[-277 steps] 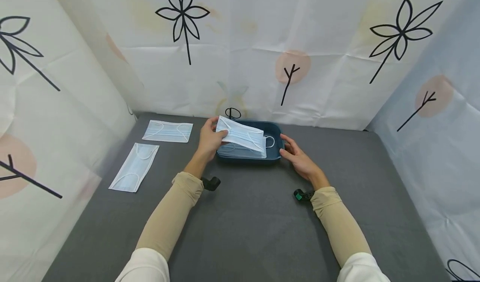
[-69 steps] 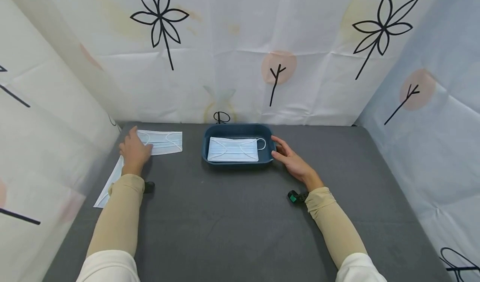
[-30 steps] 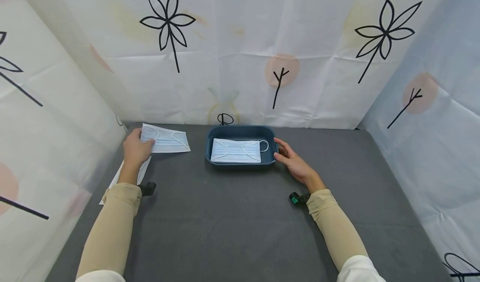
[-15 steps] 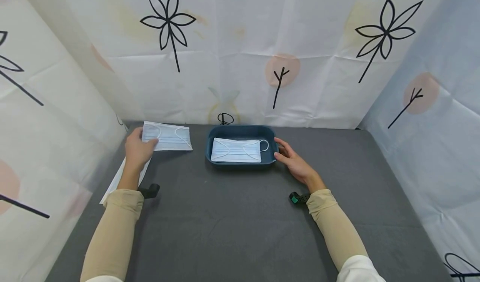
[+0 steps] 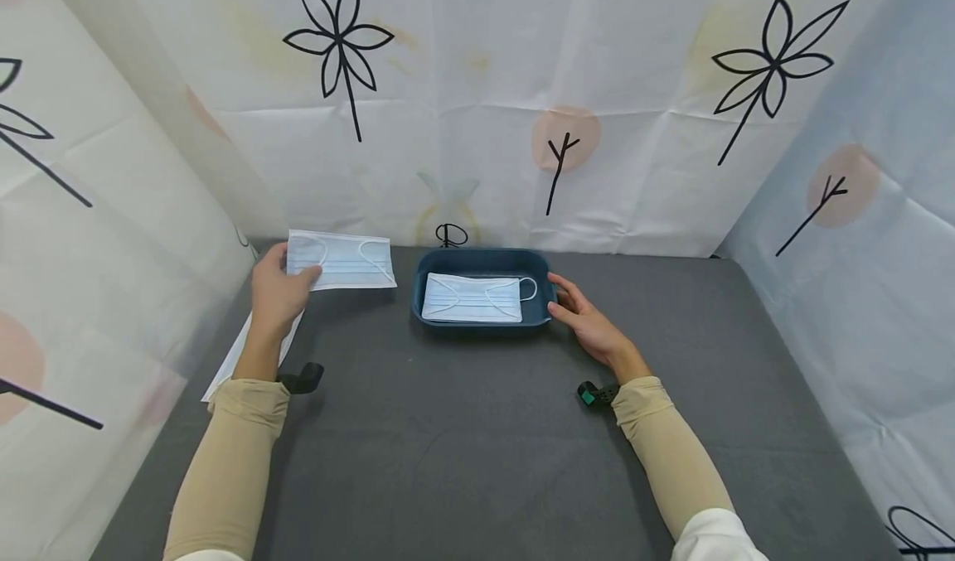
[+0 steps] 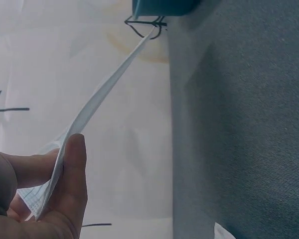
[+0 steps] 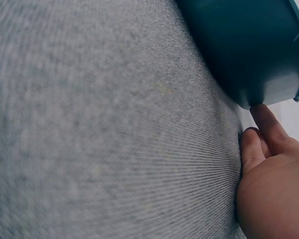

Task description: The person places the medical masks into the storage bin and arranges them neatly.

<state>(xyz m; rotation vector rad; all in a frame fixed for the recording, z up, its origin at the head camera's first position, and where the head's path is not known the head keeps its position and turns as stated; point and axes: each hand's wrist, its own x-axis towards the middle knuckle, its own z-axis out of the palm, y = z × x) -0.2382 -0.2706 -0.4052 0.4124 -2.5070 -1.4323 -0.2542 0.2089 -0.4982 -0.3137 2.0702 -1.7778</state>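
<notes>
My left hand [image 5: 278, 289] pinches a light-blue face mask [image 5: 341, 260] by its left end, thumb on the near face. In the left wrist view this mask [image 6: 97, 99] appears nearly edge-on, raised off the table. A second mask [image 5: 230, 364] lies on the table, partly hidden under my left forearm. At the back centre stands a dark-blue tray [image 5: 485, 327] holding face masks [image 5: 473, 299], stacked flat, one ear loop sticking out right. My right hand [image 5: 593, 329] touches the tray's right end with extended fingertips; the right wrist view shows a finger against the tray wall [image 7: 254, 50].
The grey tabletop [image 5: 462, 445] stretches in front of the tray. White printed cloth [image 5: 477, 130] closes off the back and both sides. A small black device [image 5: 302, 379] is worn on my left wrist, and another device [image 5: 597, 393] on my right.
Earlier my left hand laid a mask into the tray, then went to the far-left mask. It has since picked that one up and raised it slightly. My right hand stays at the tray.
</notes>
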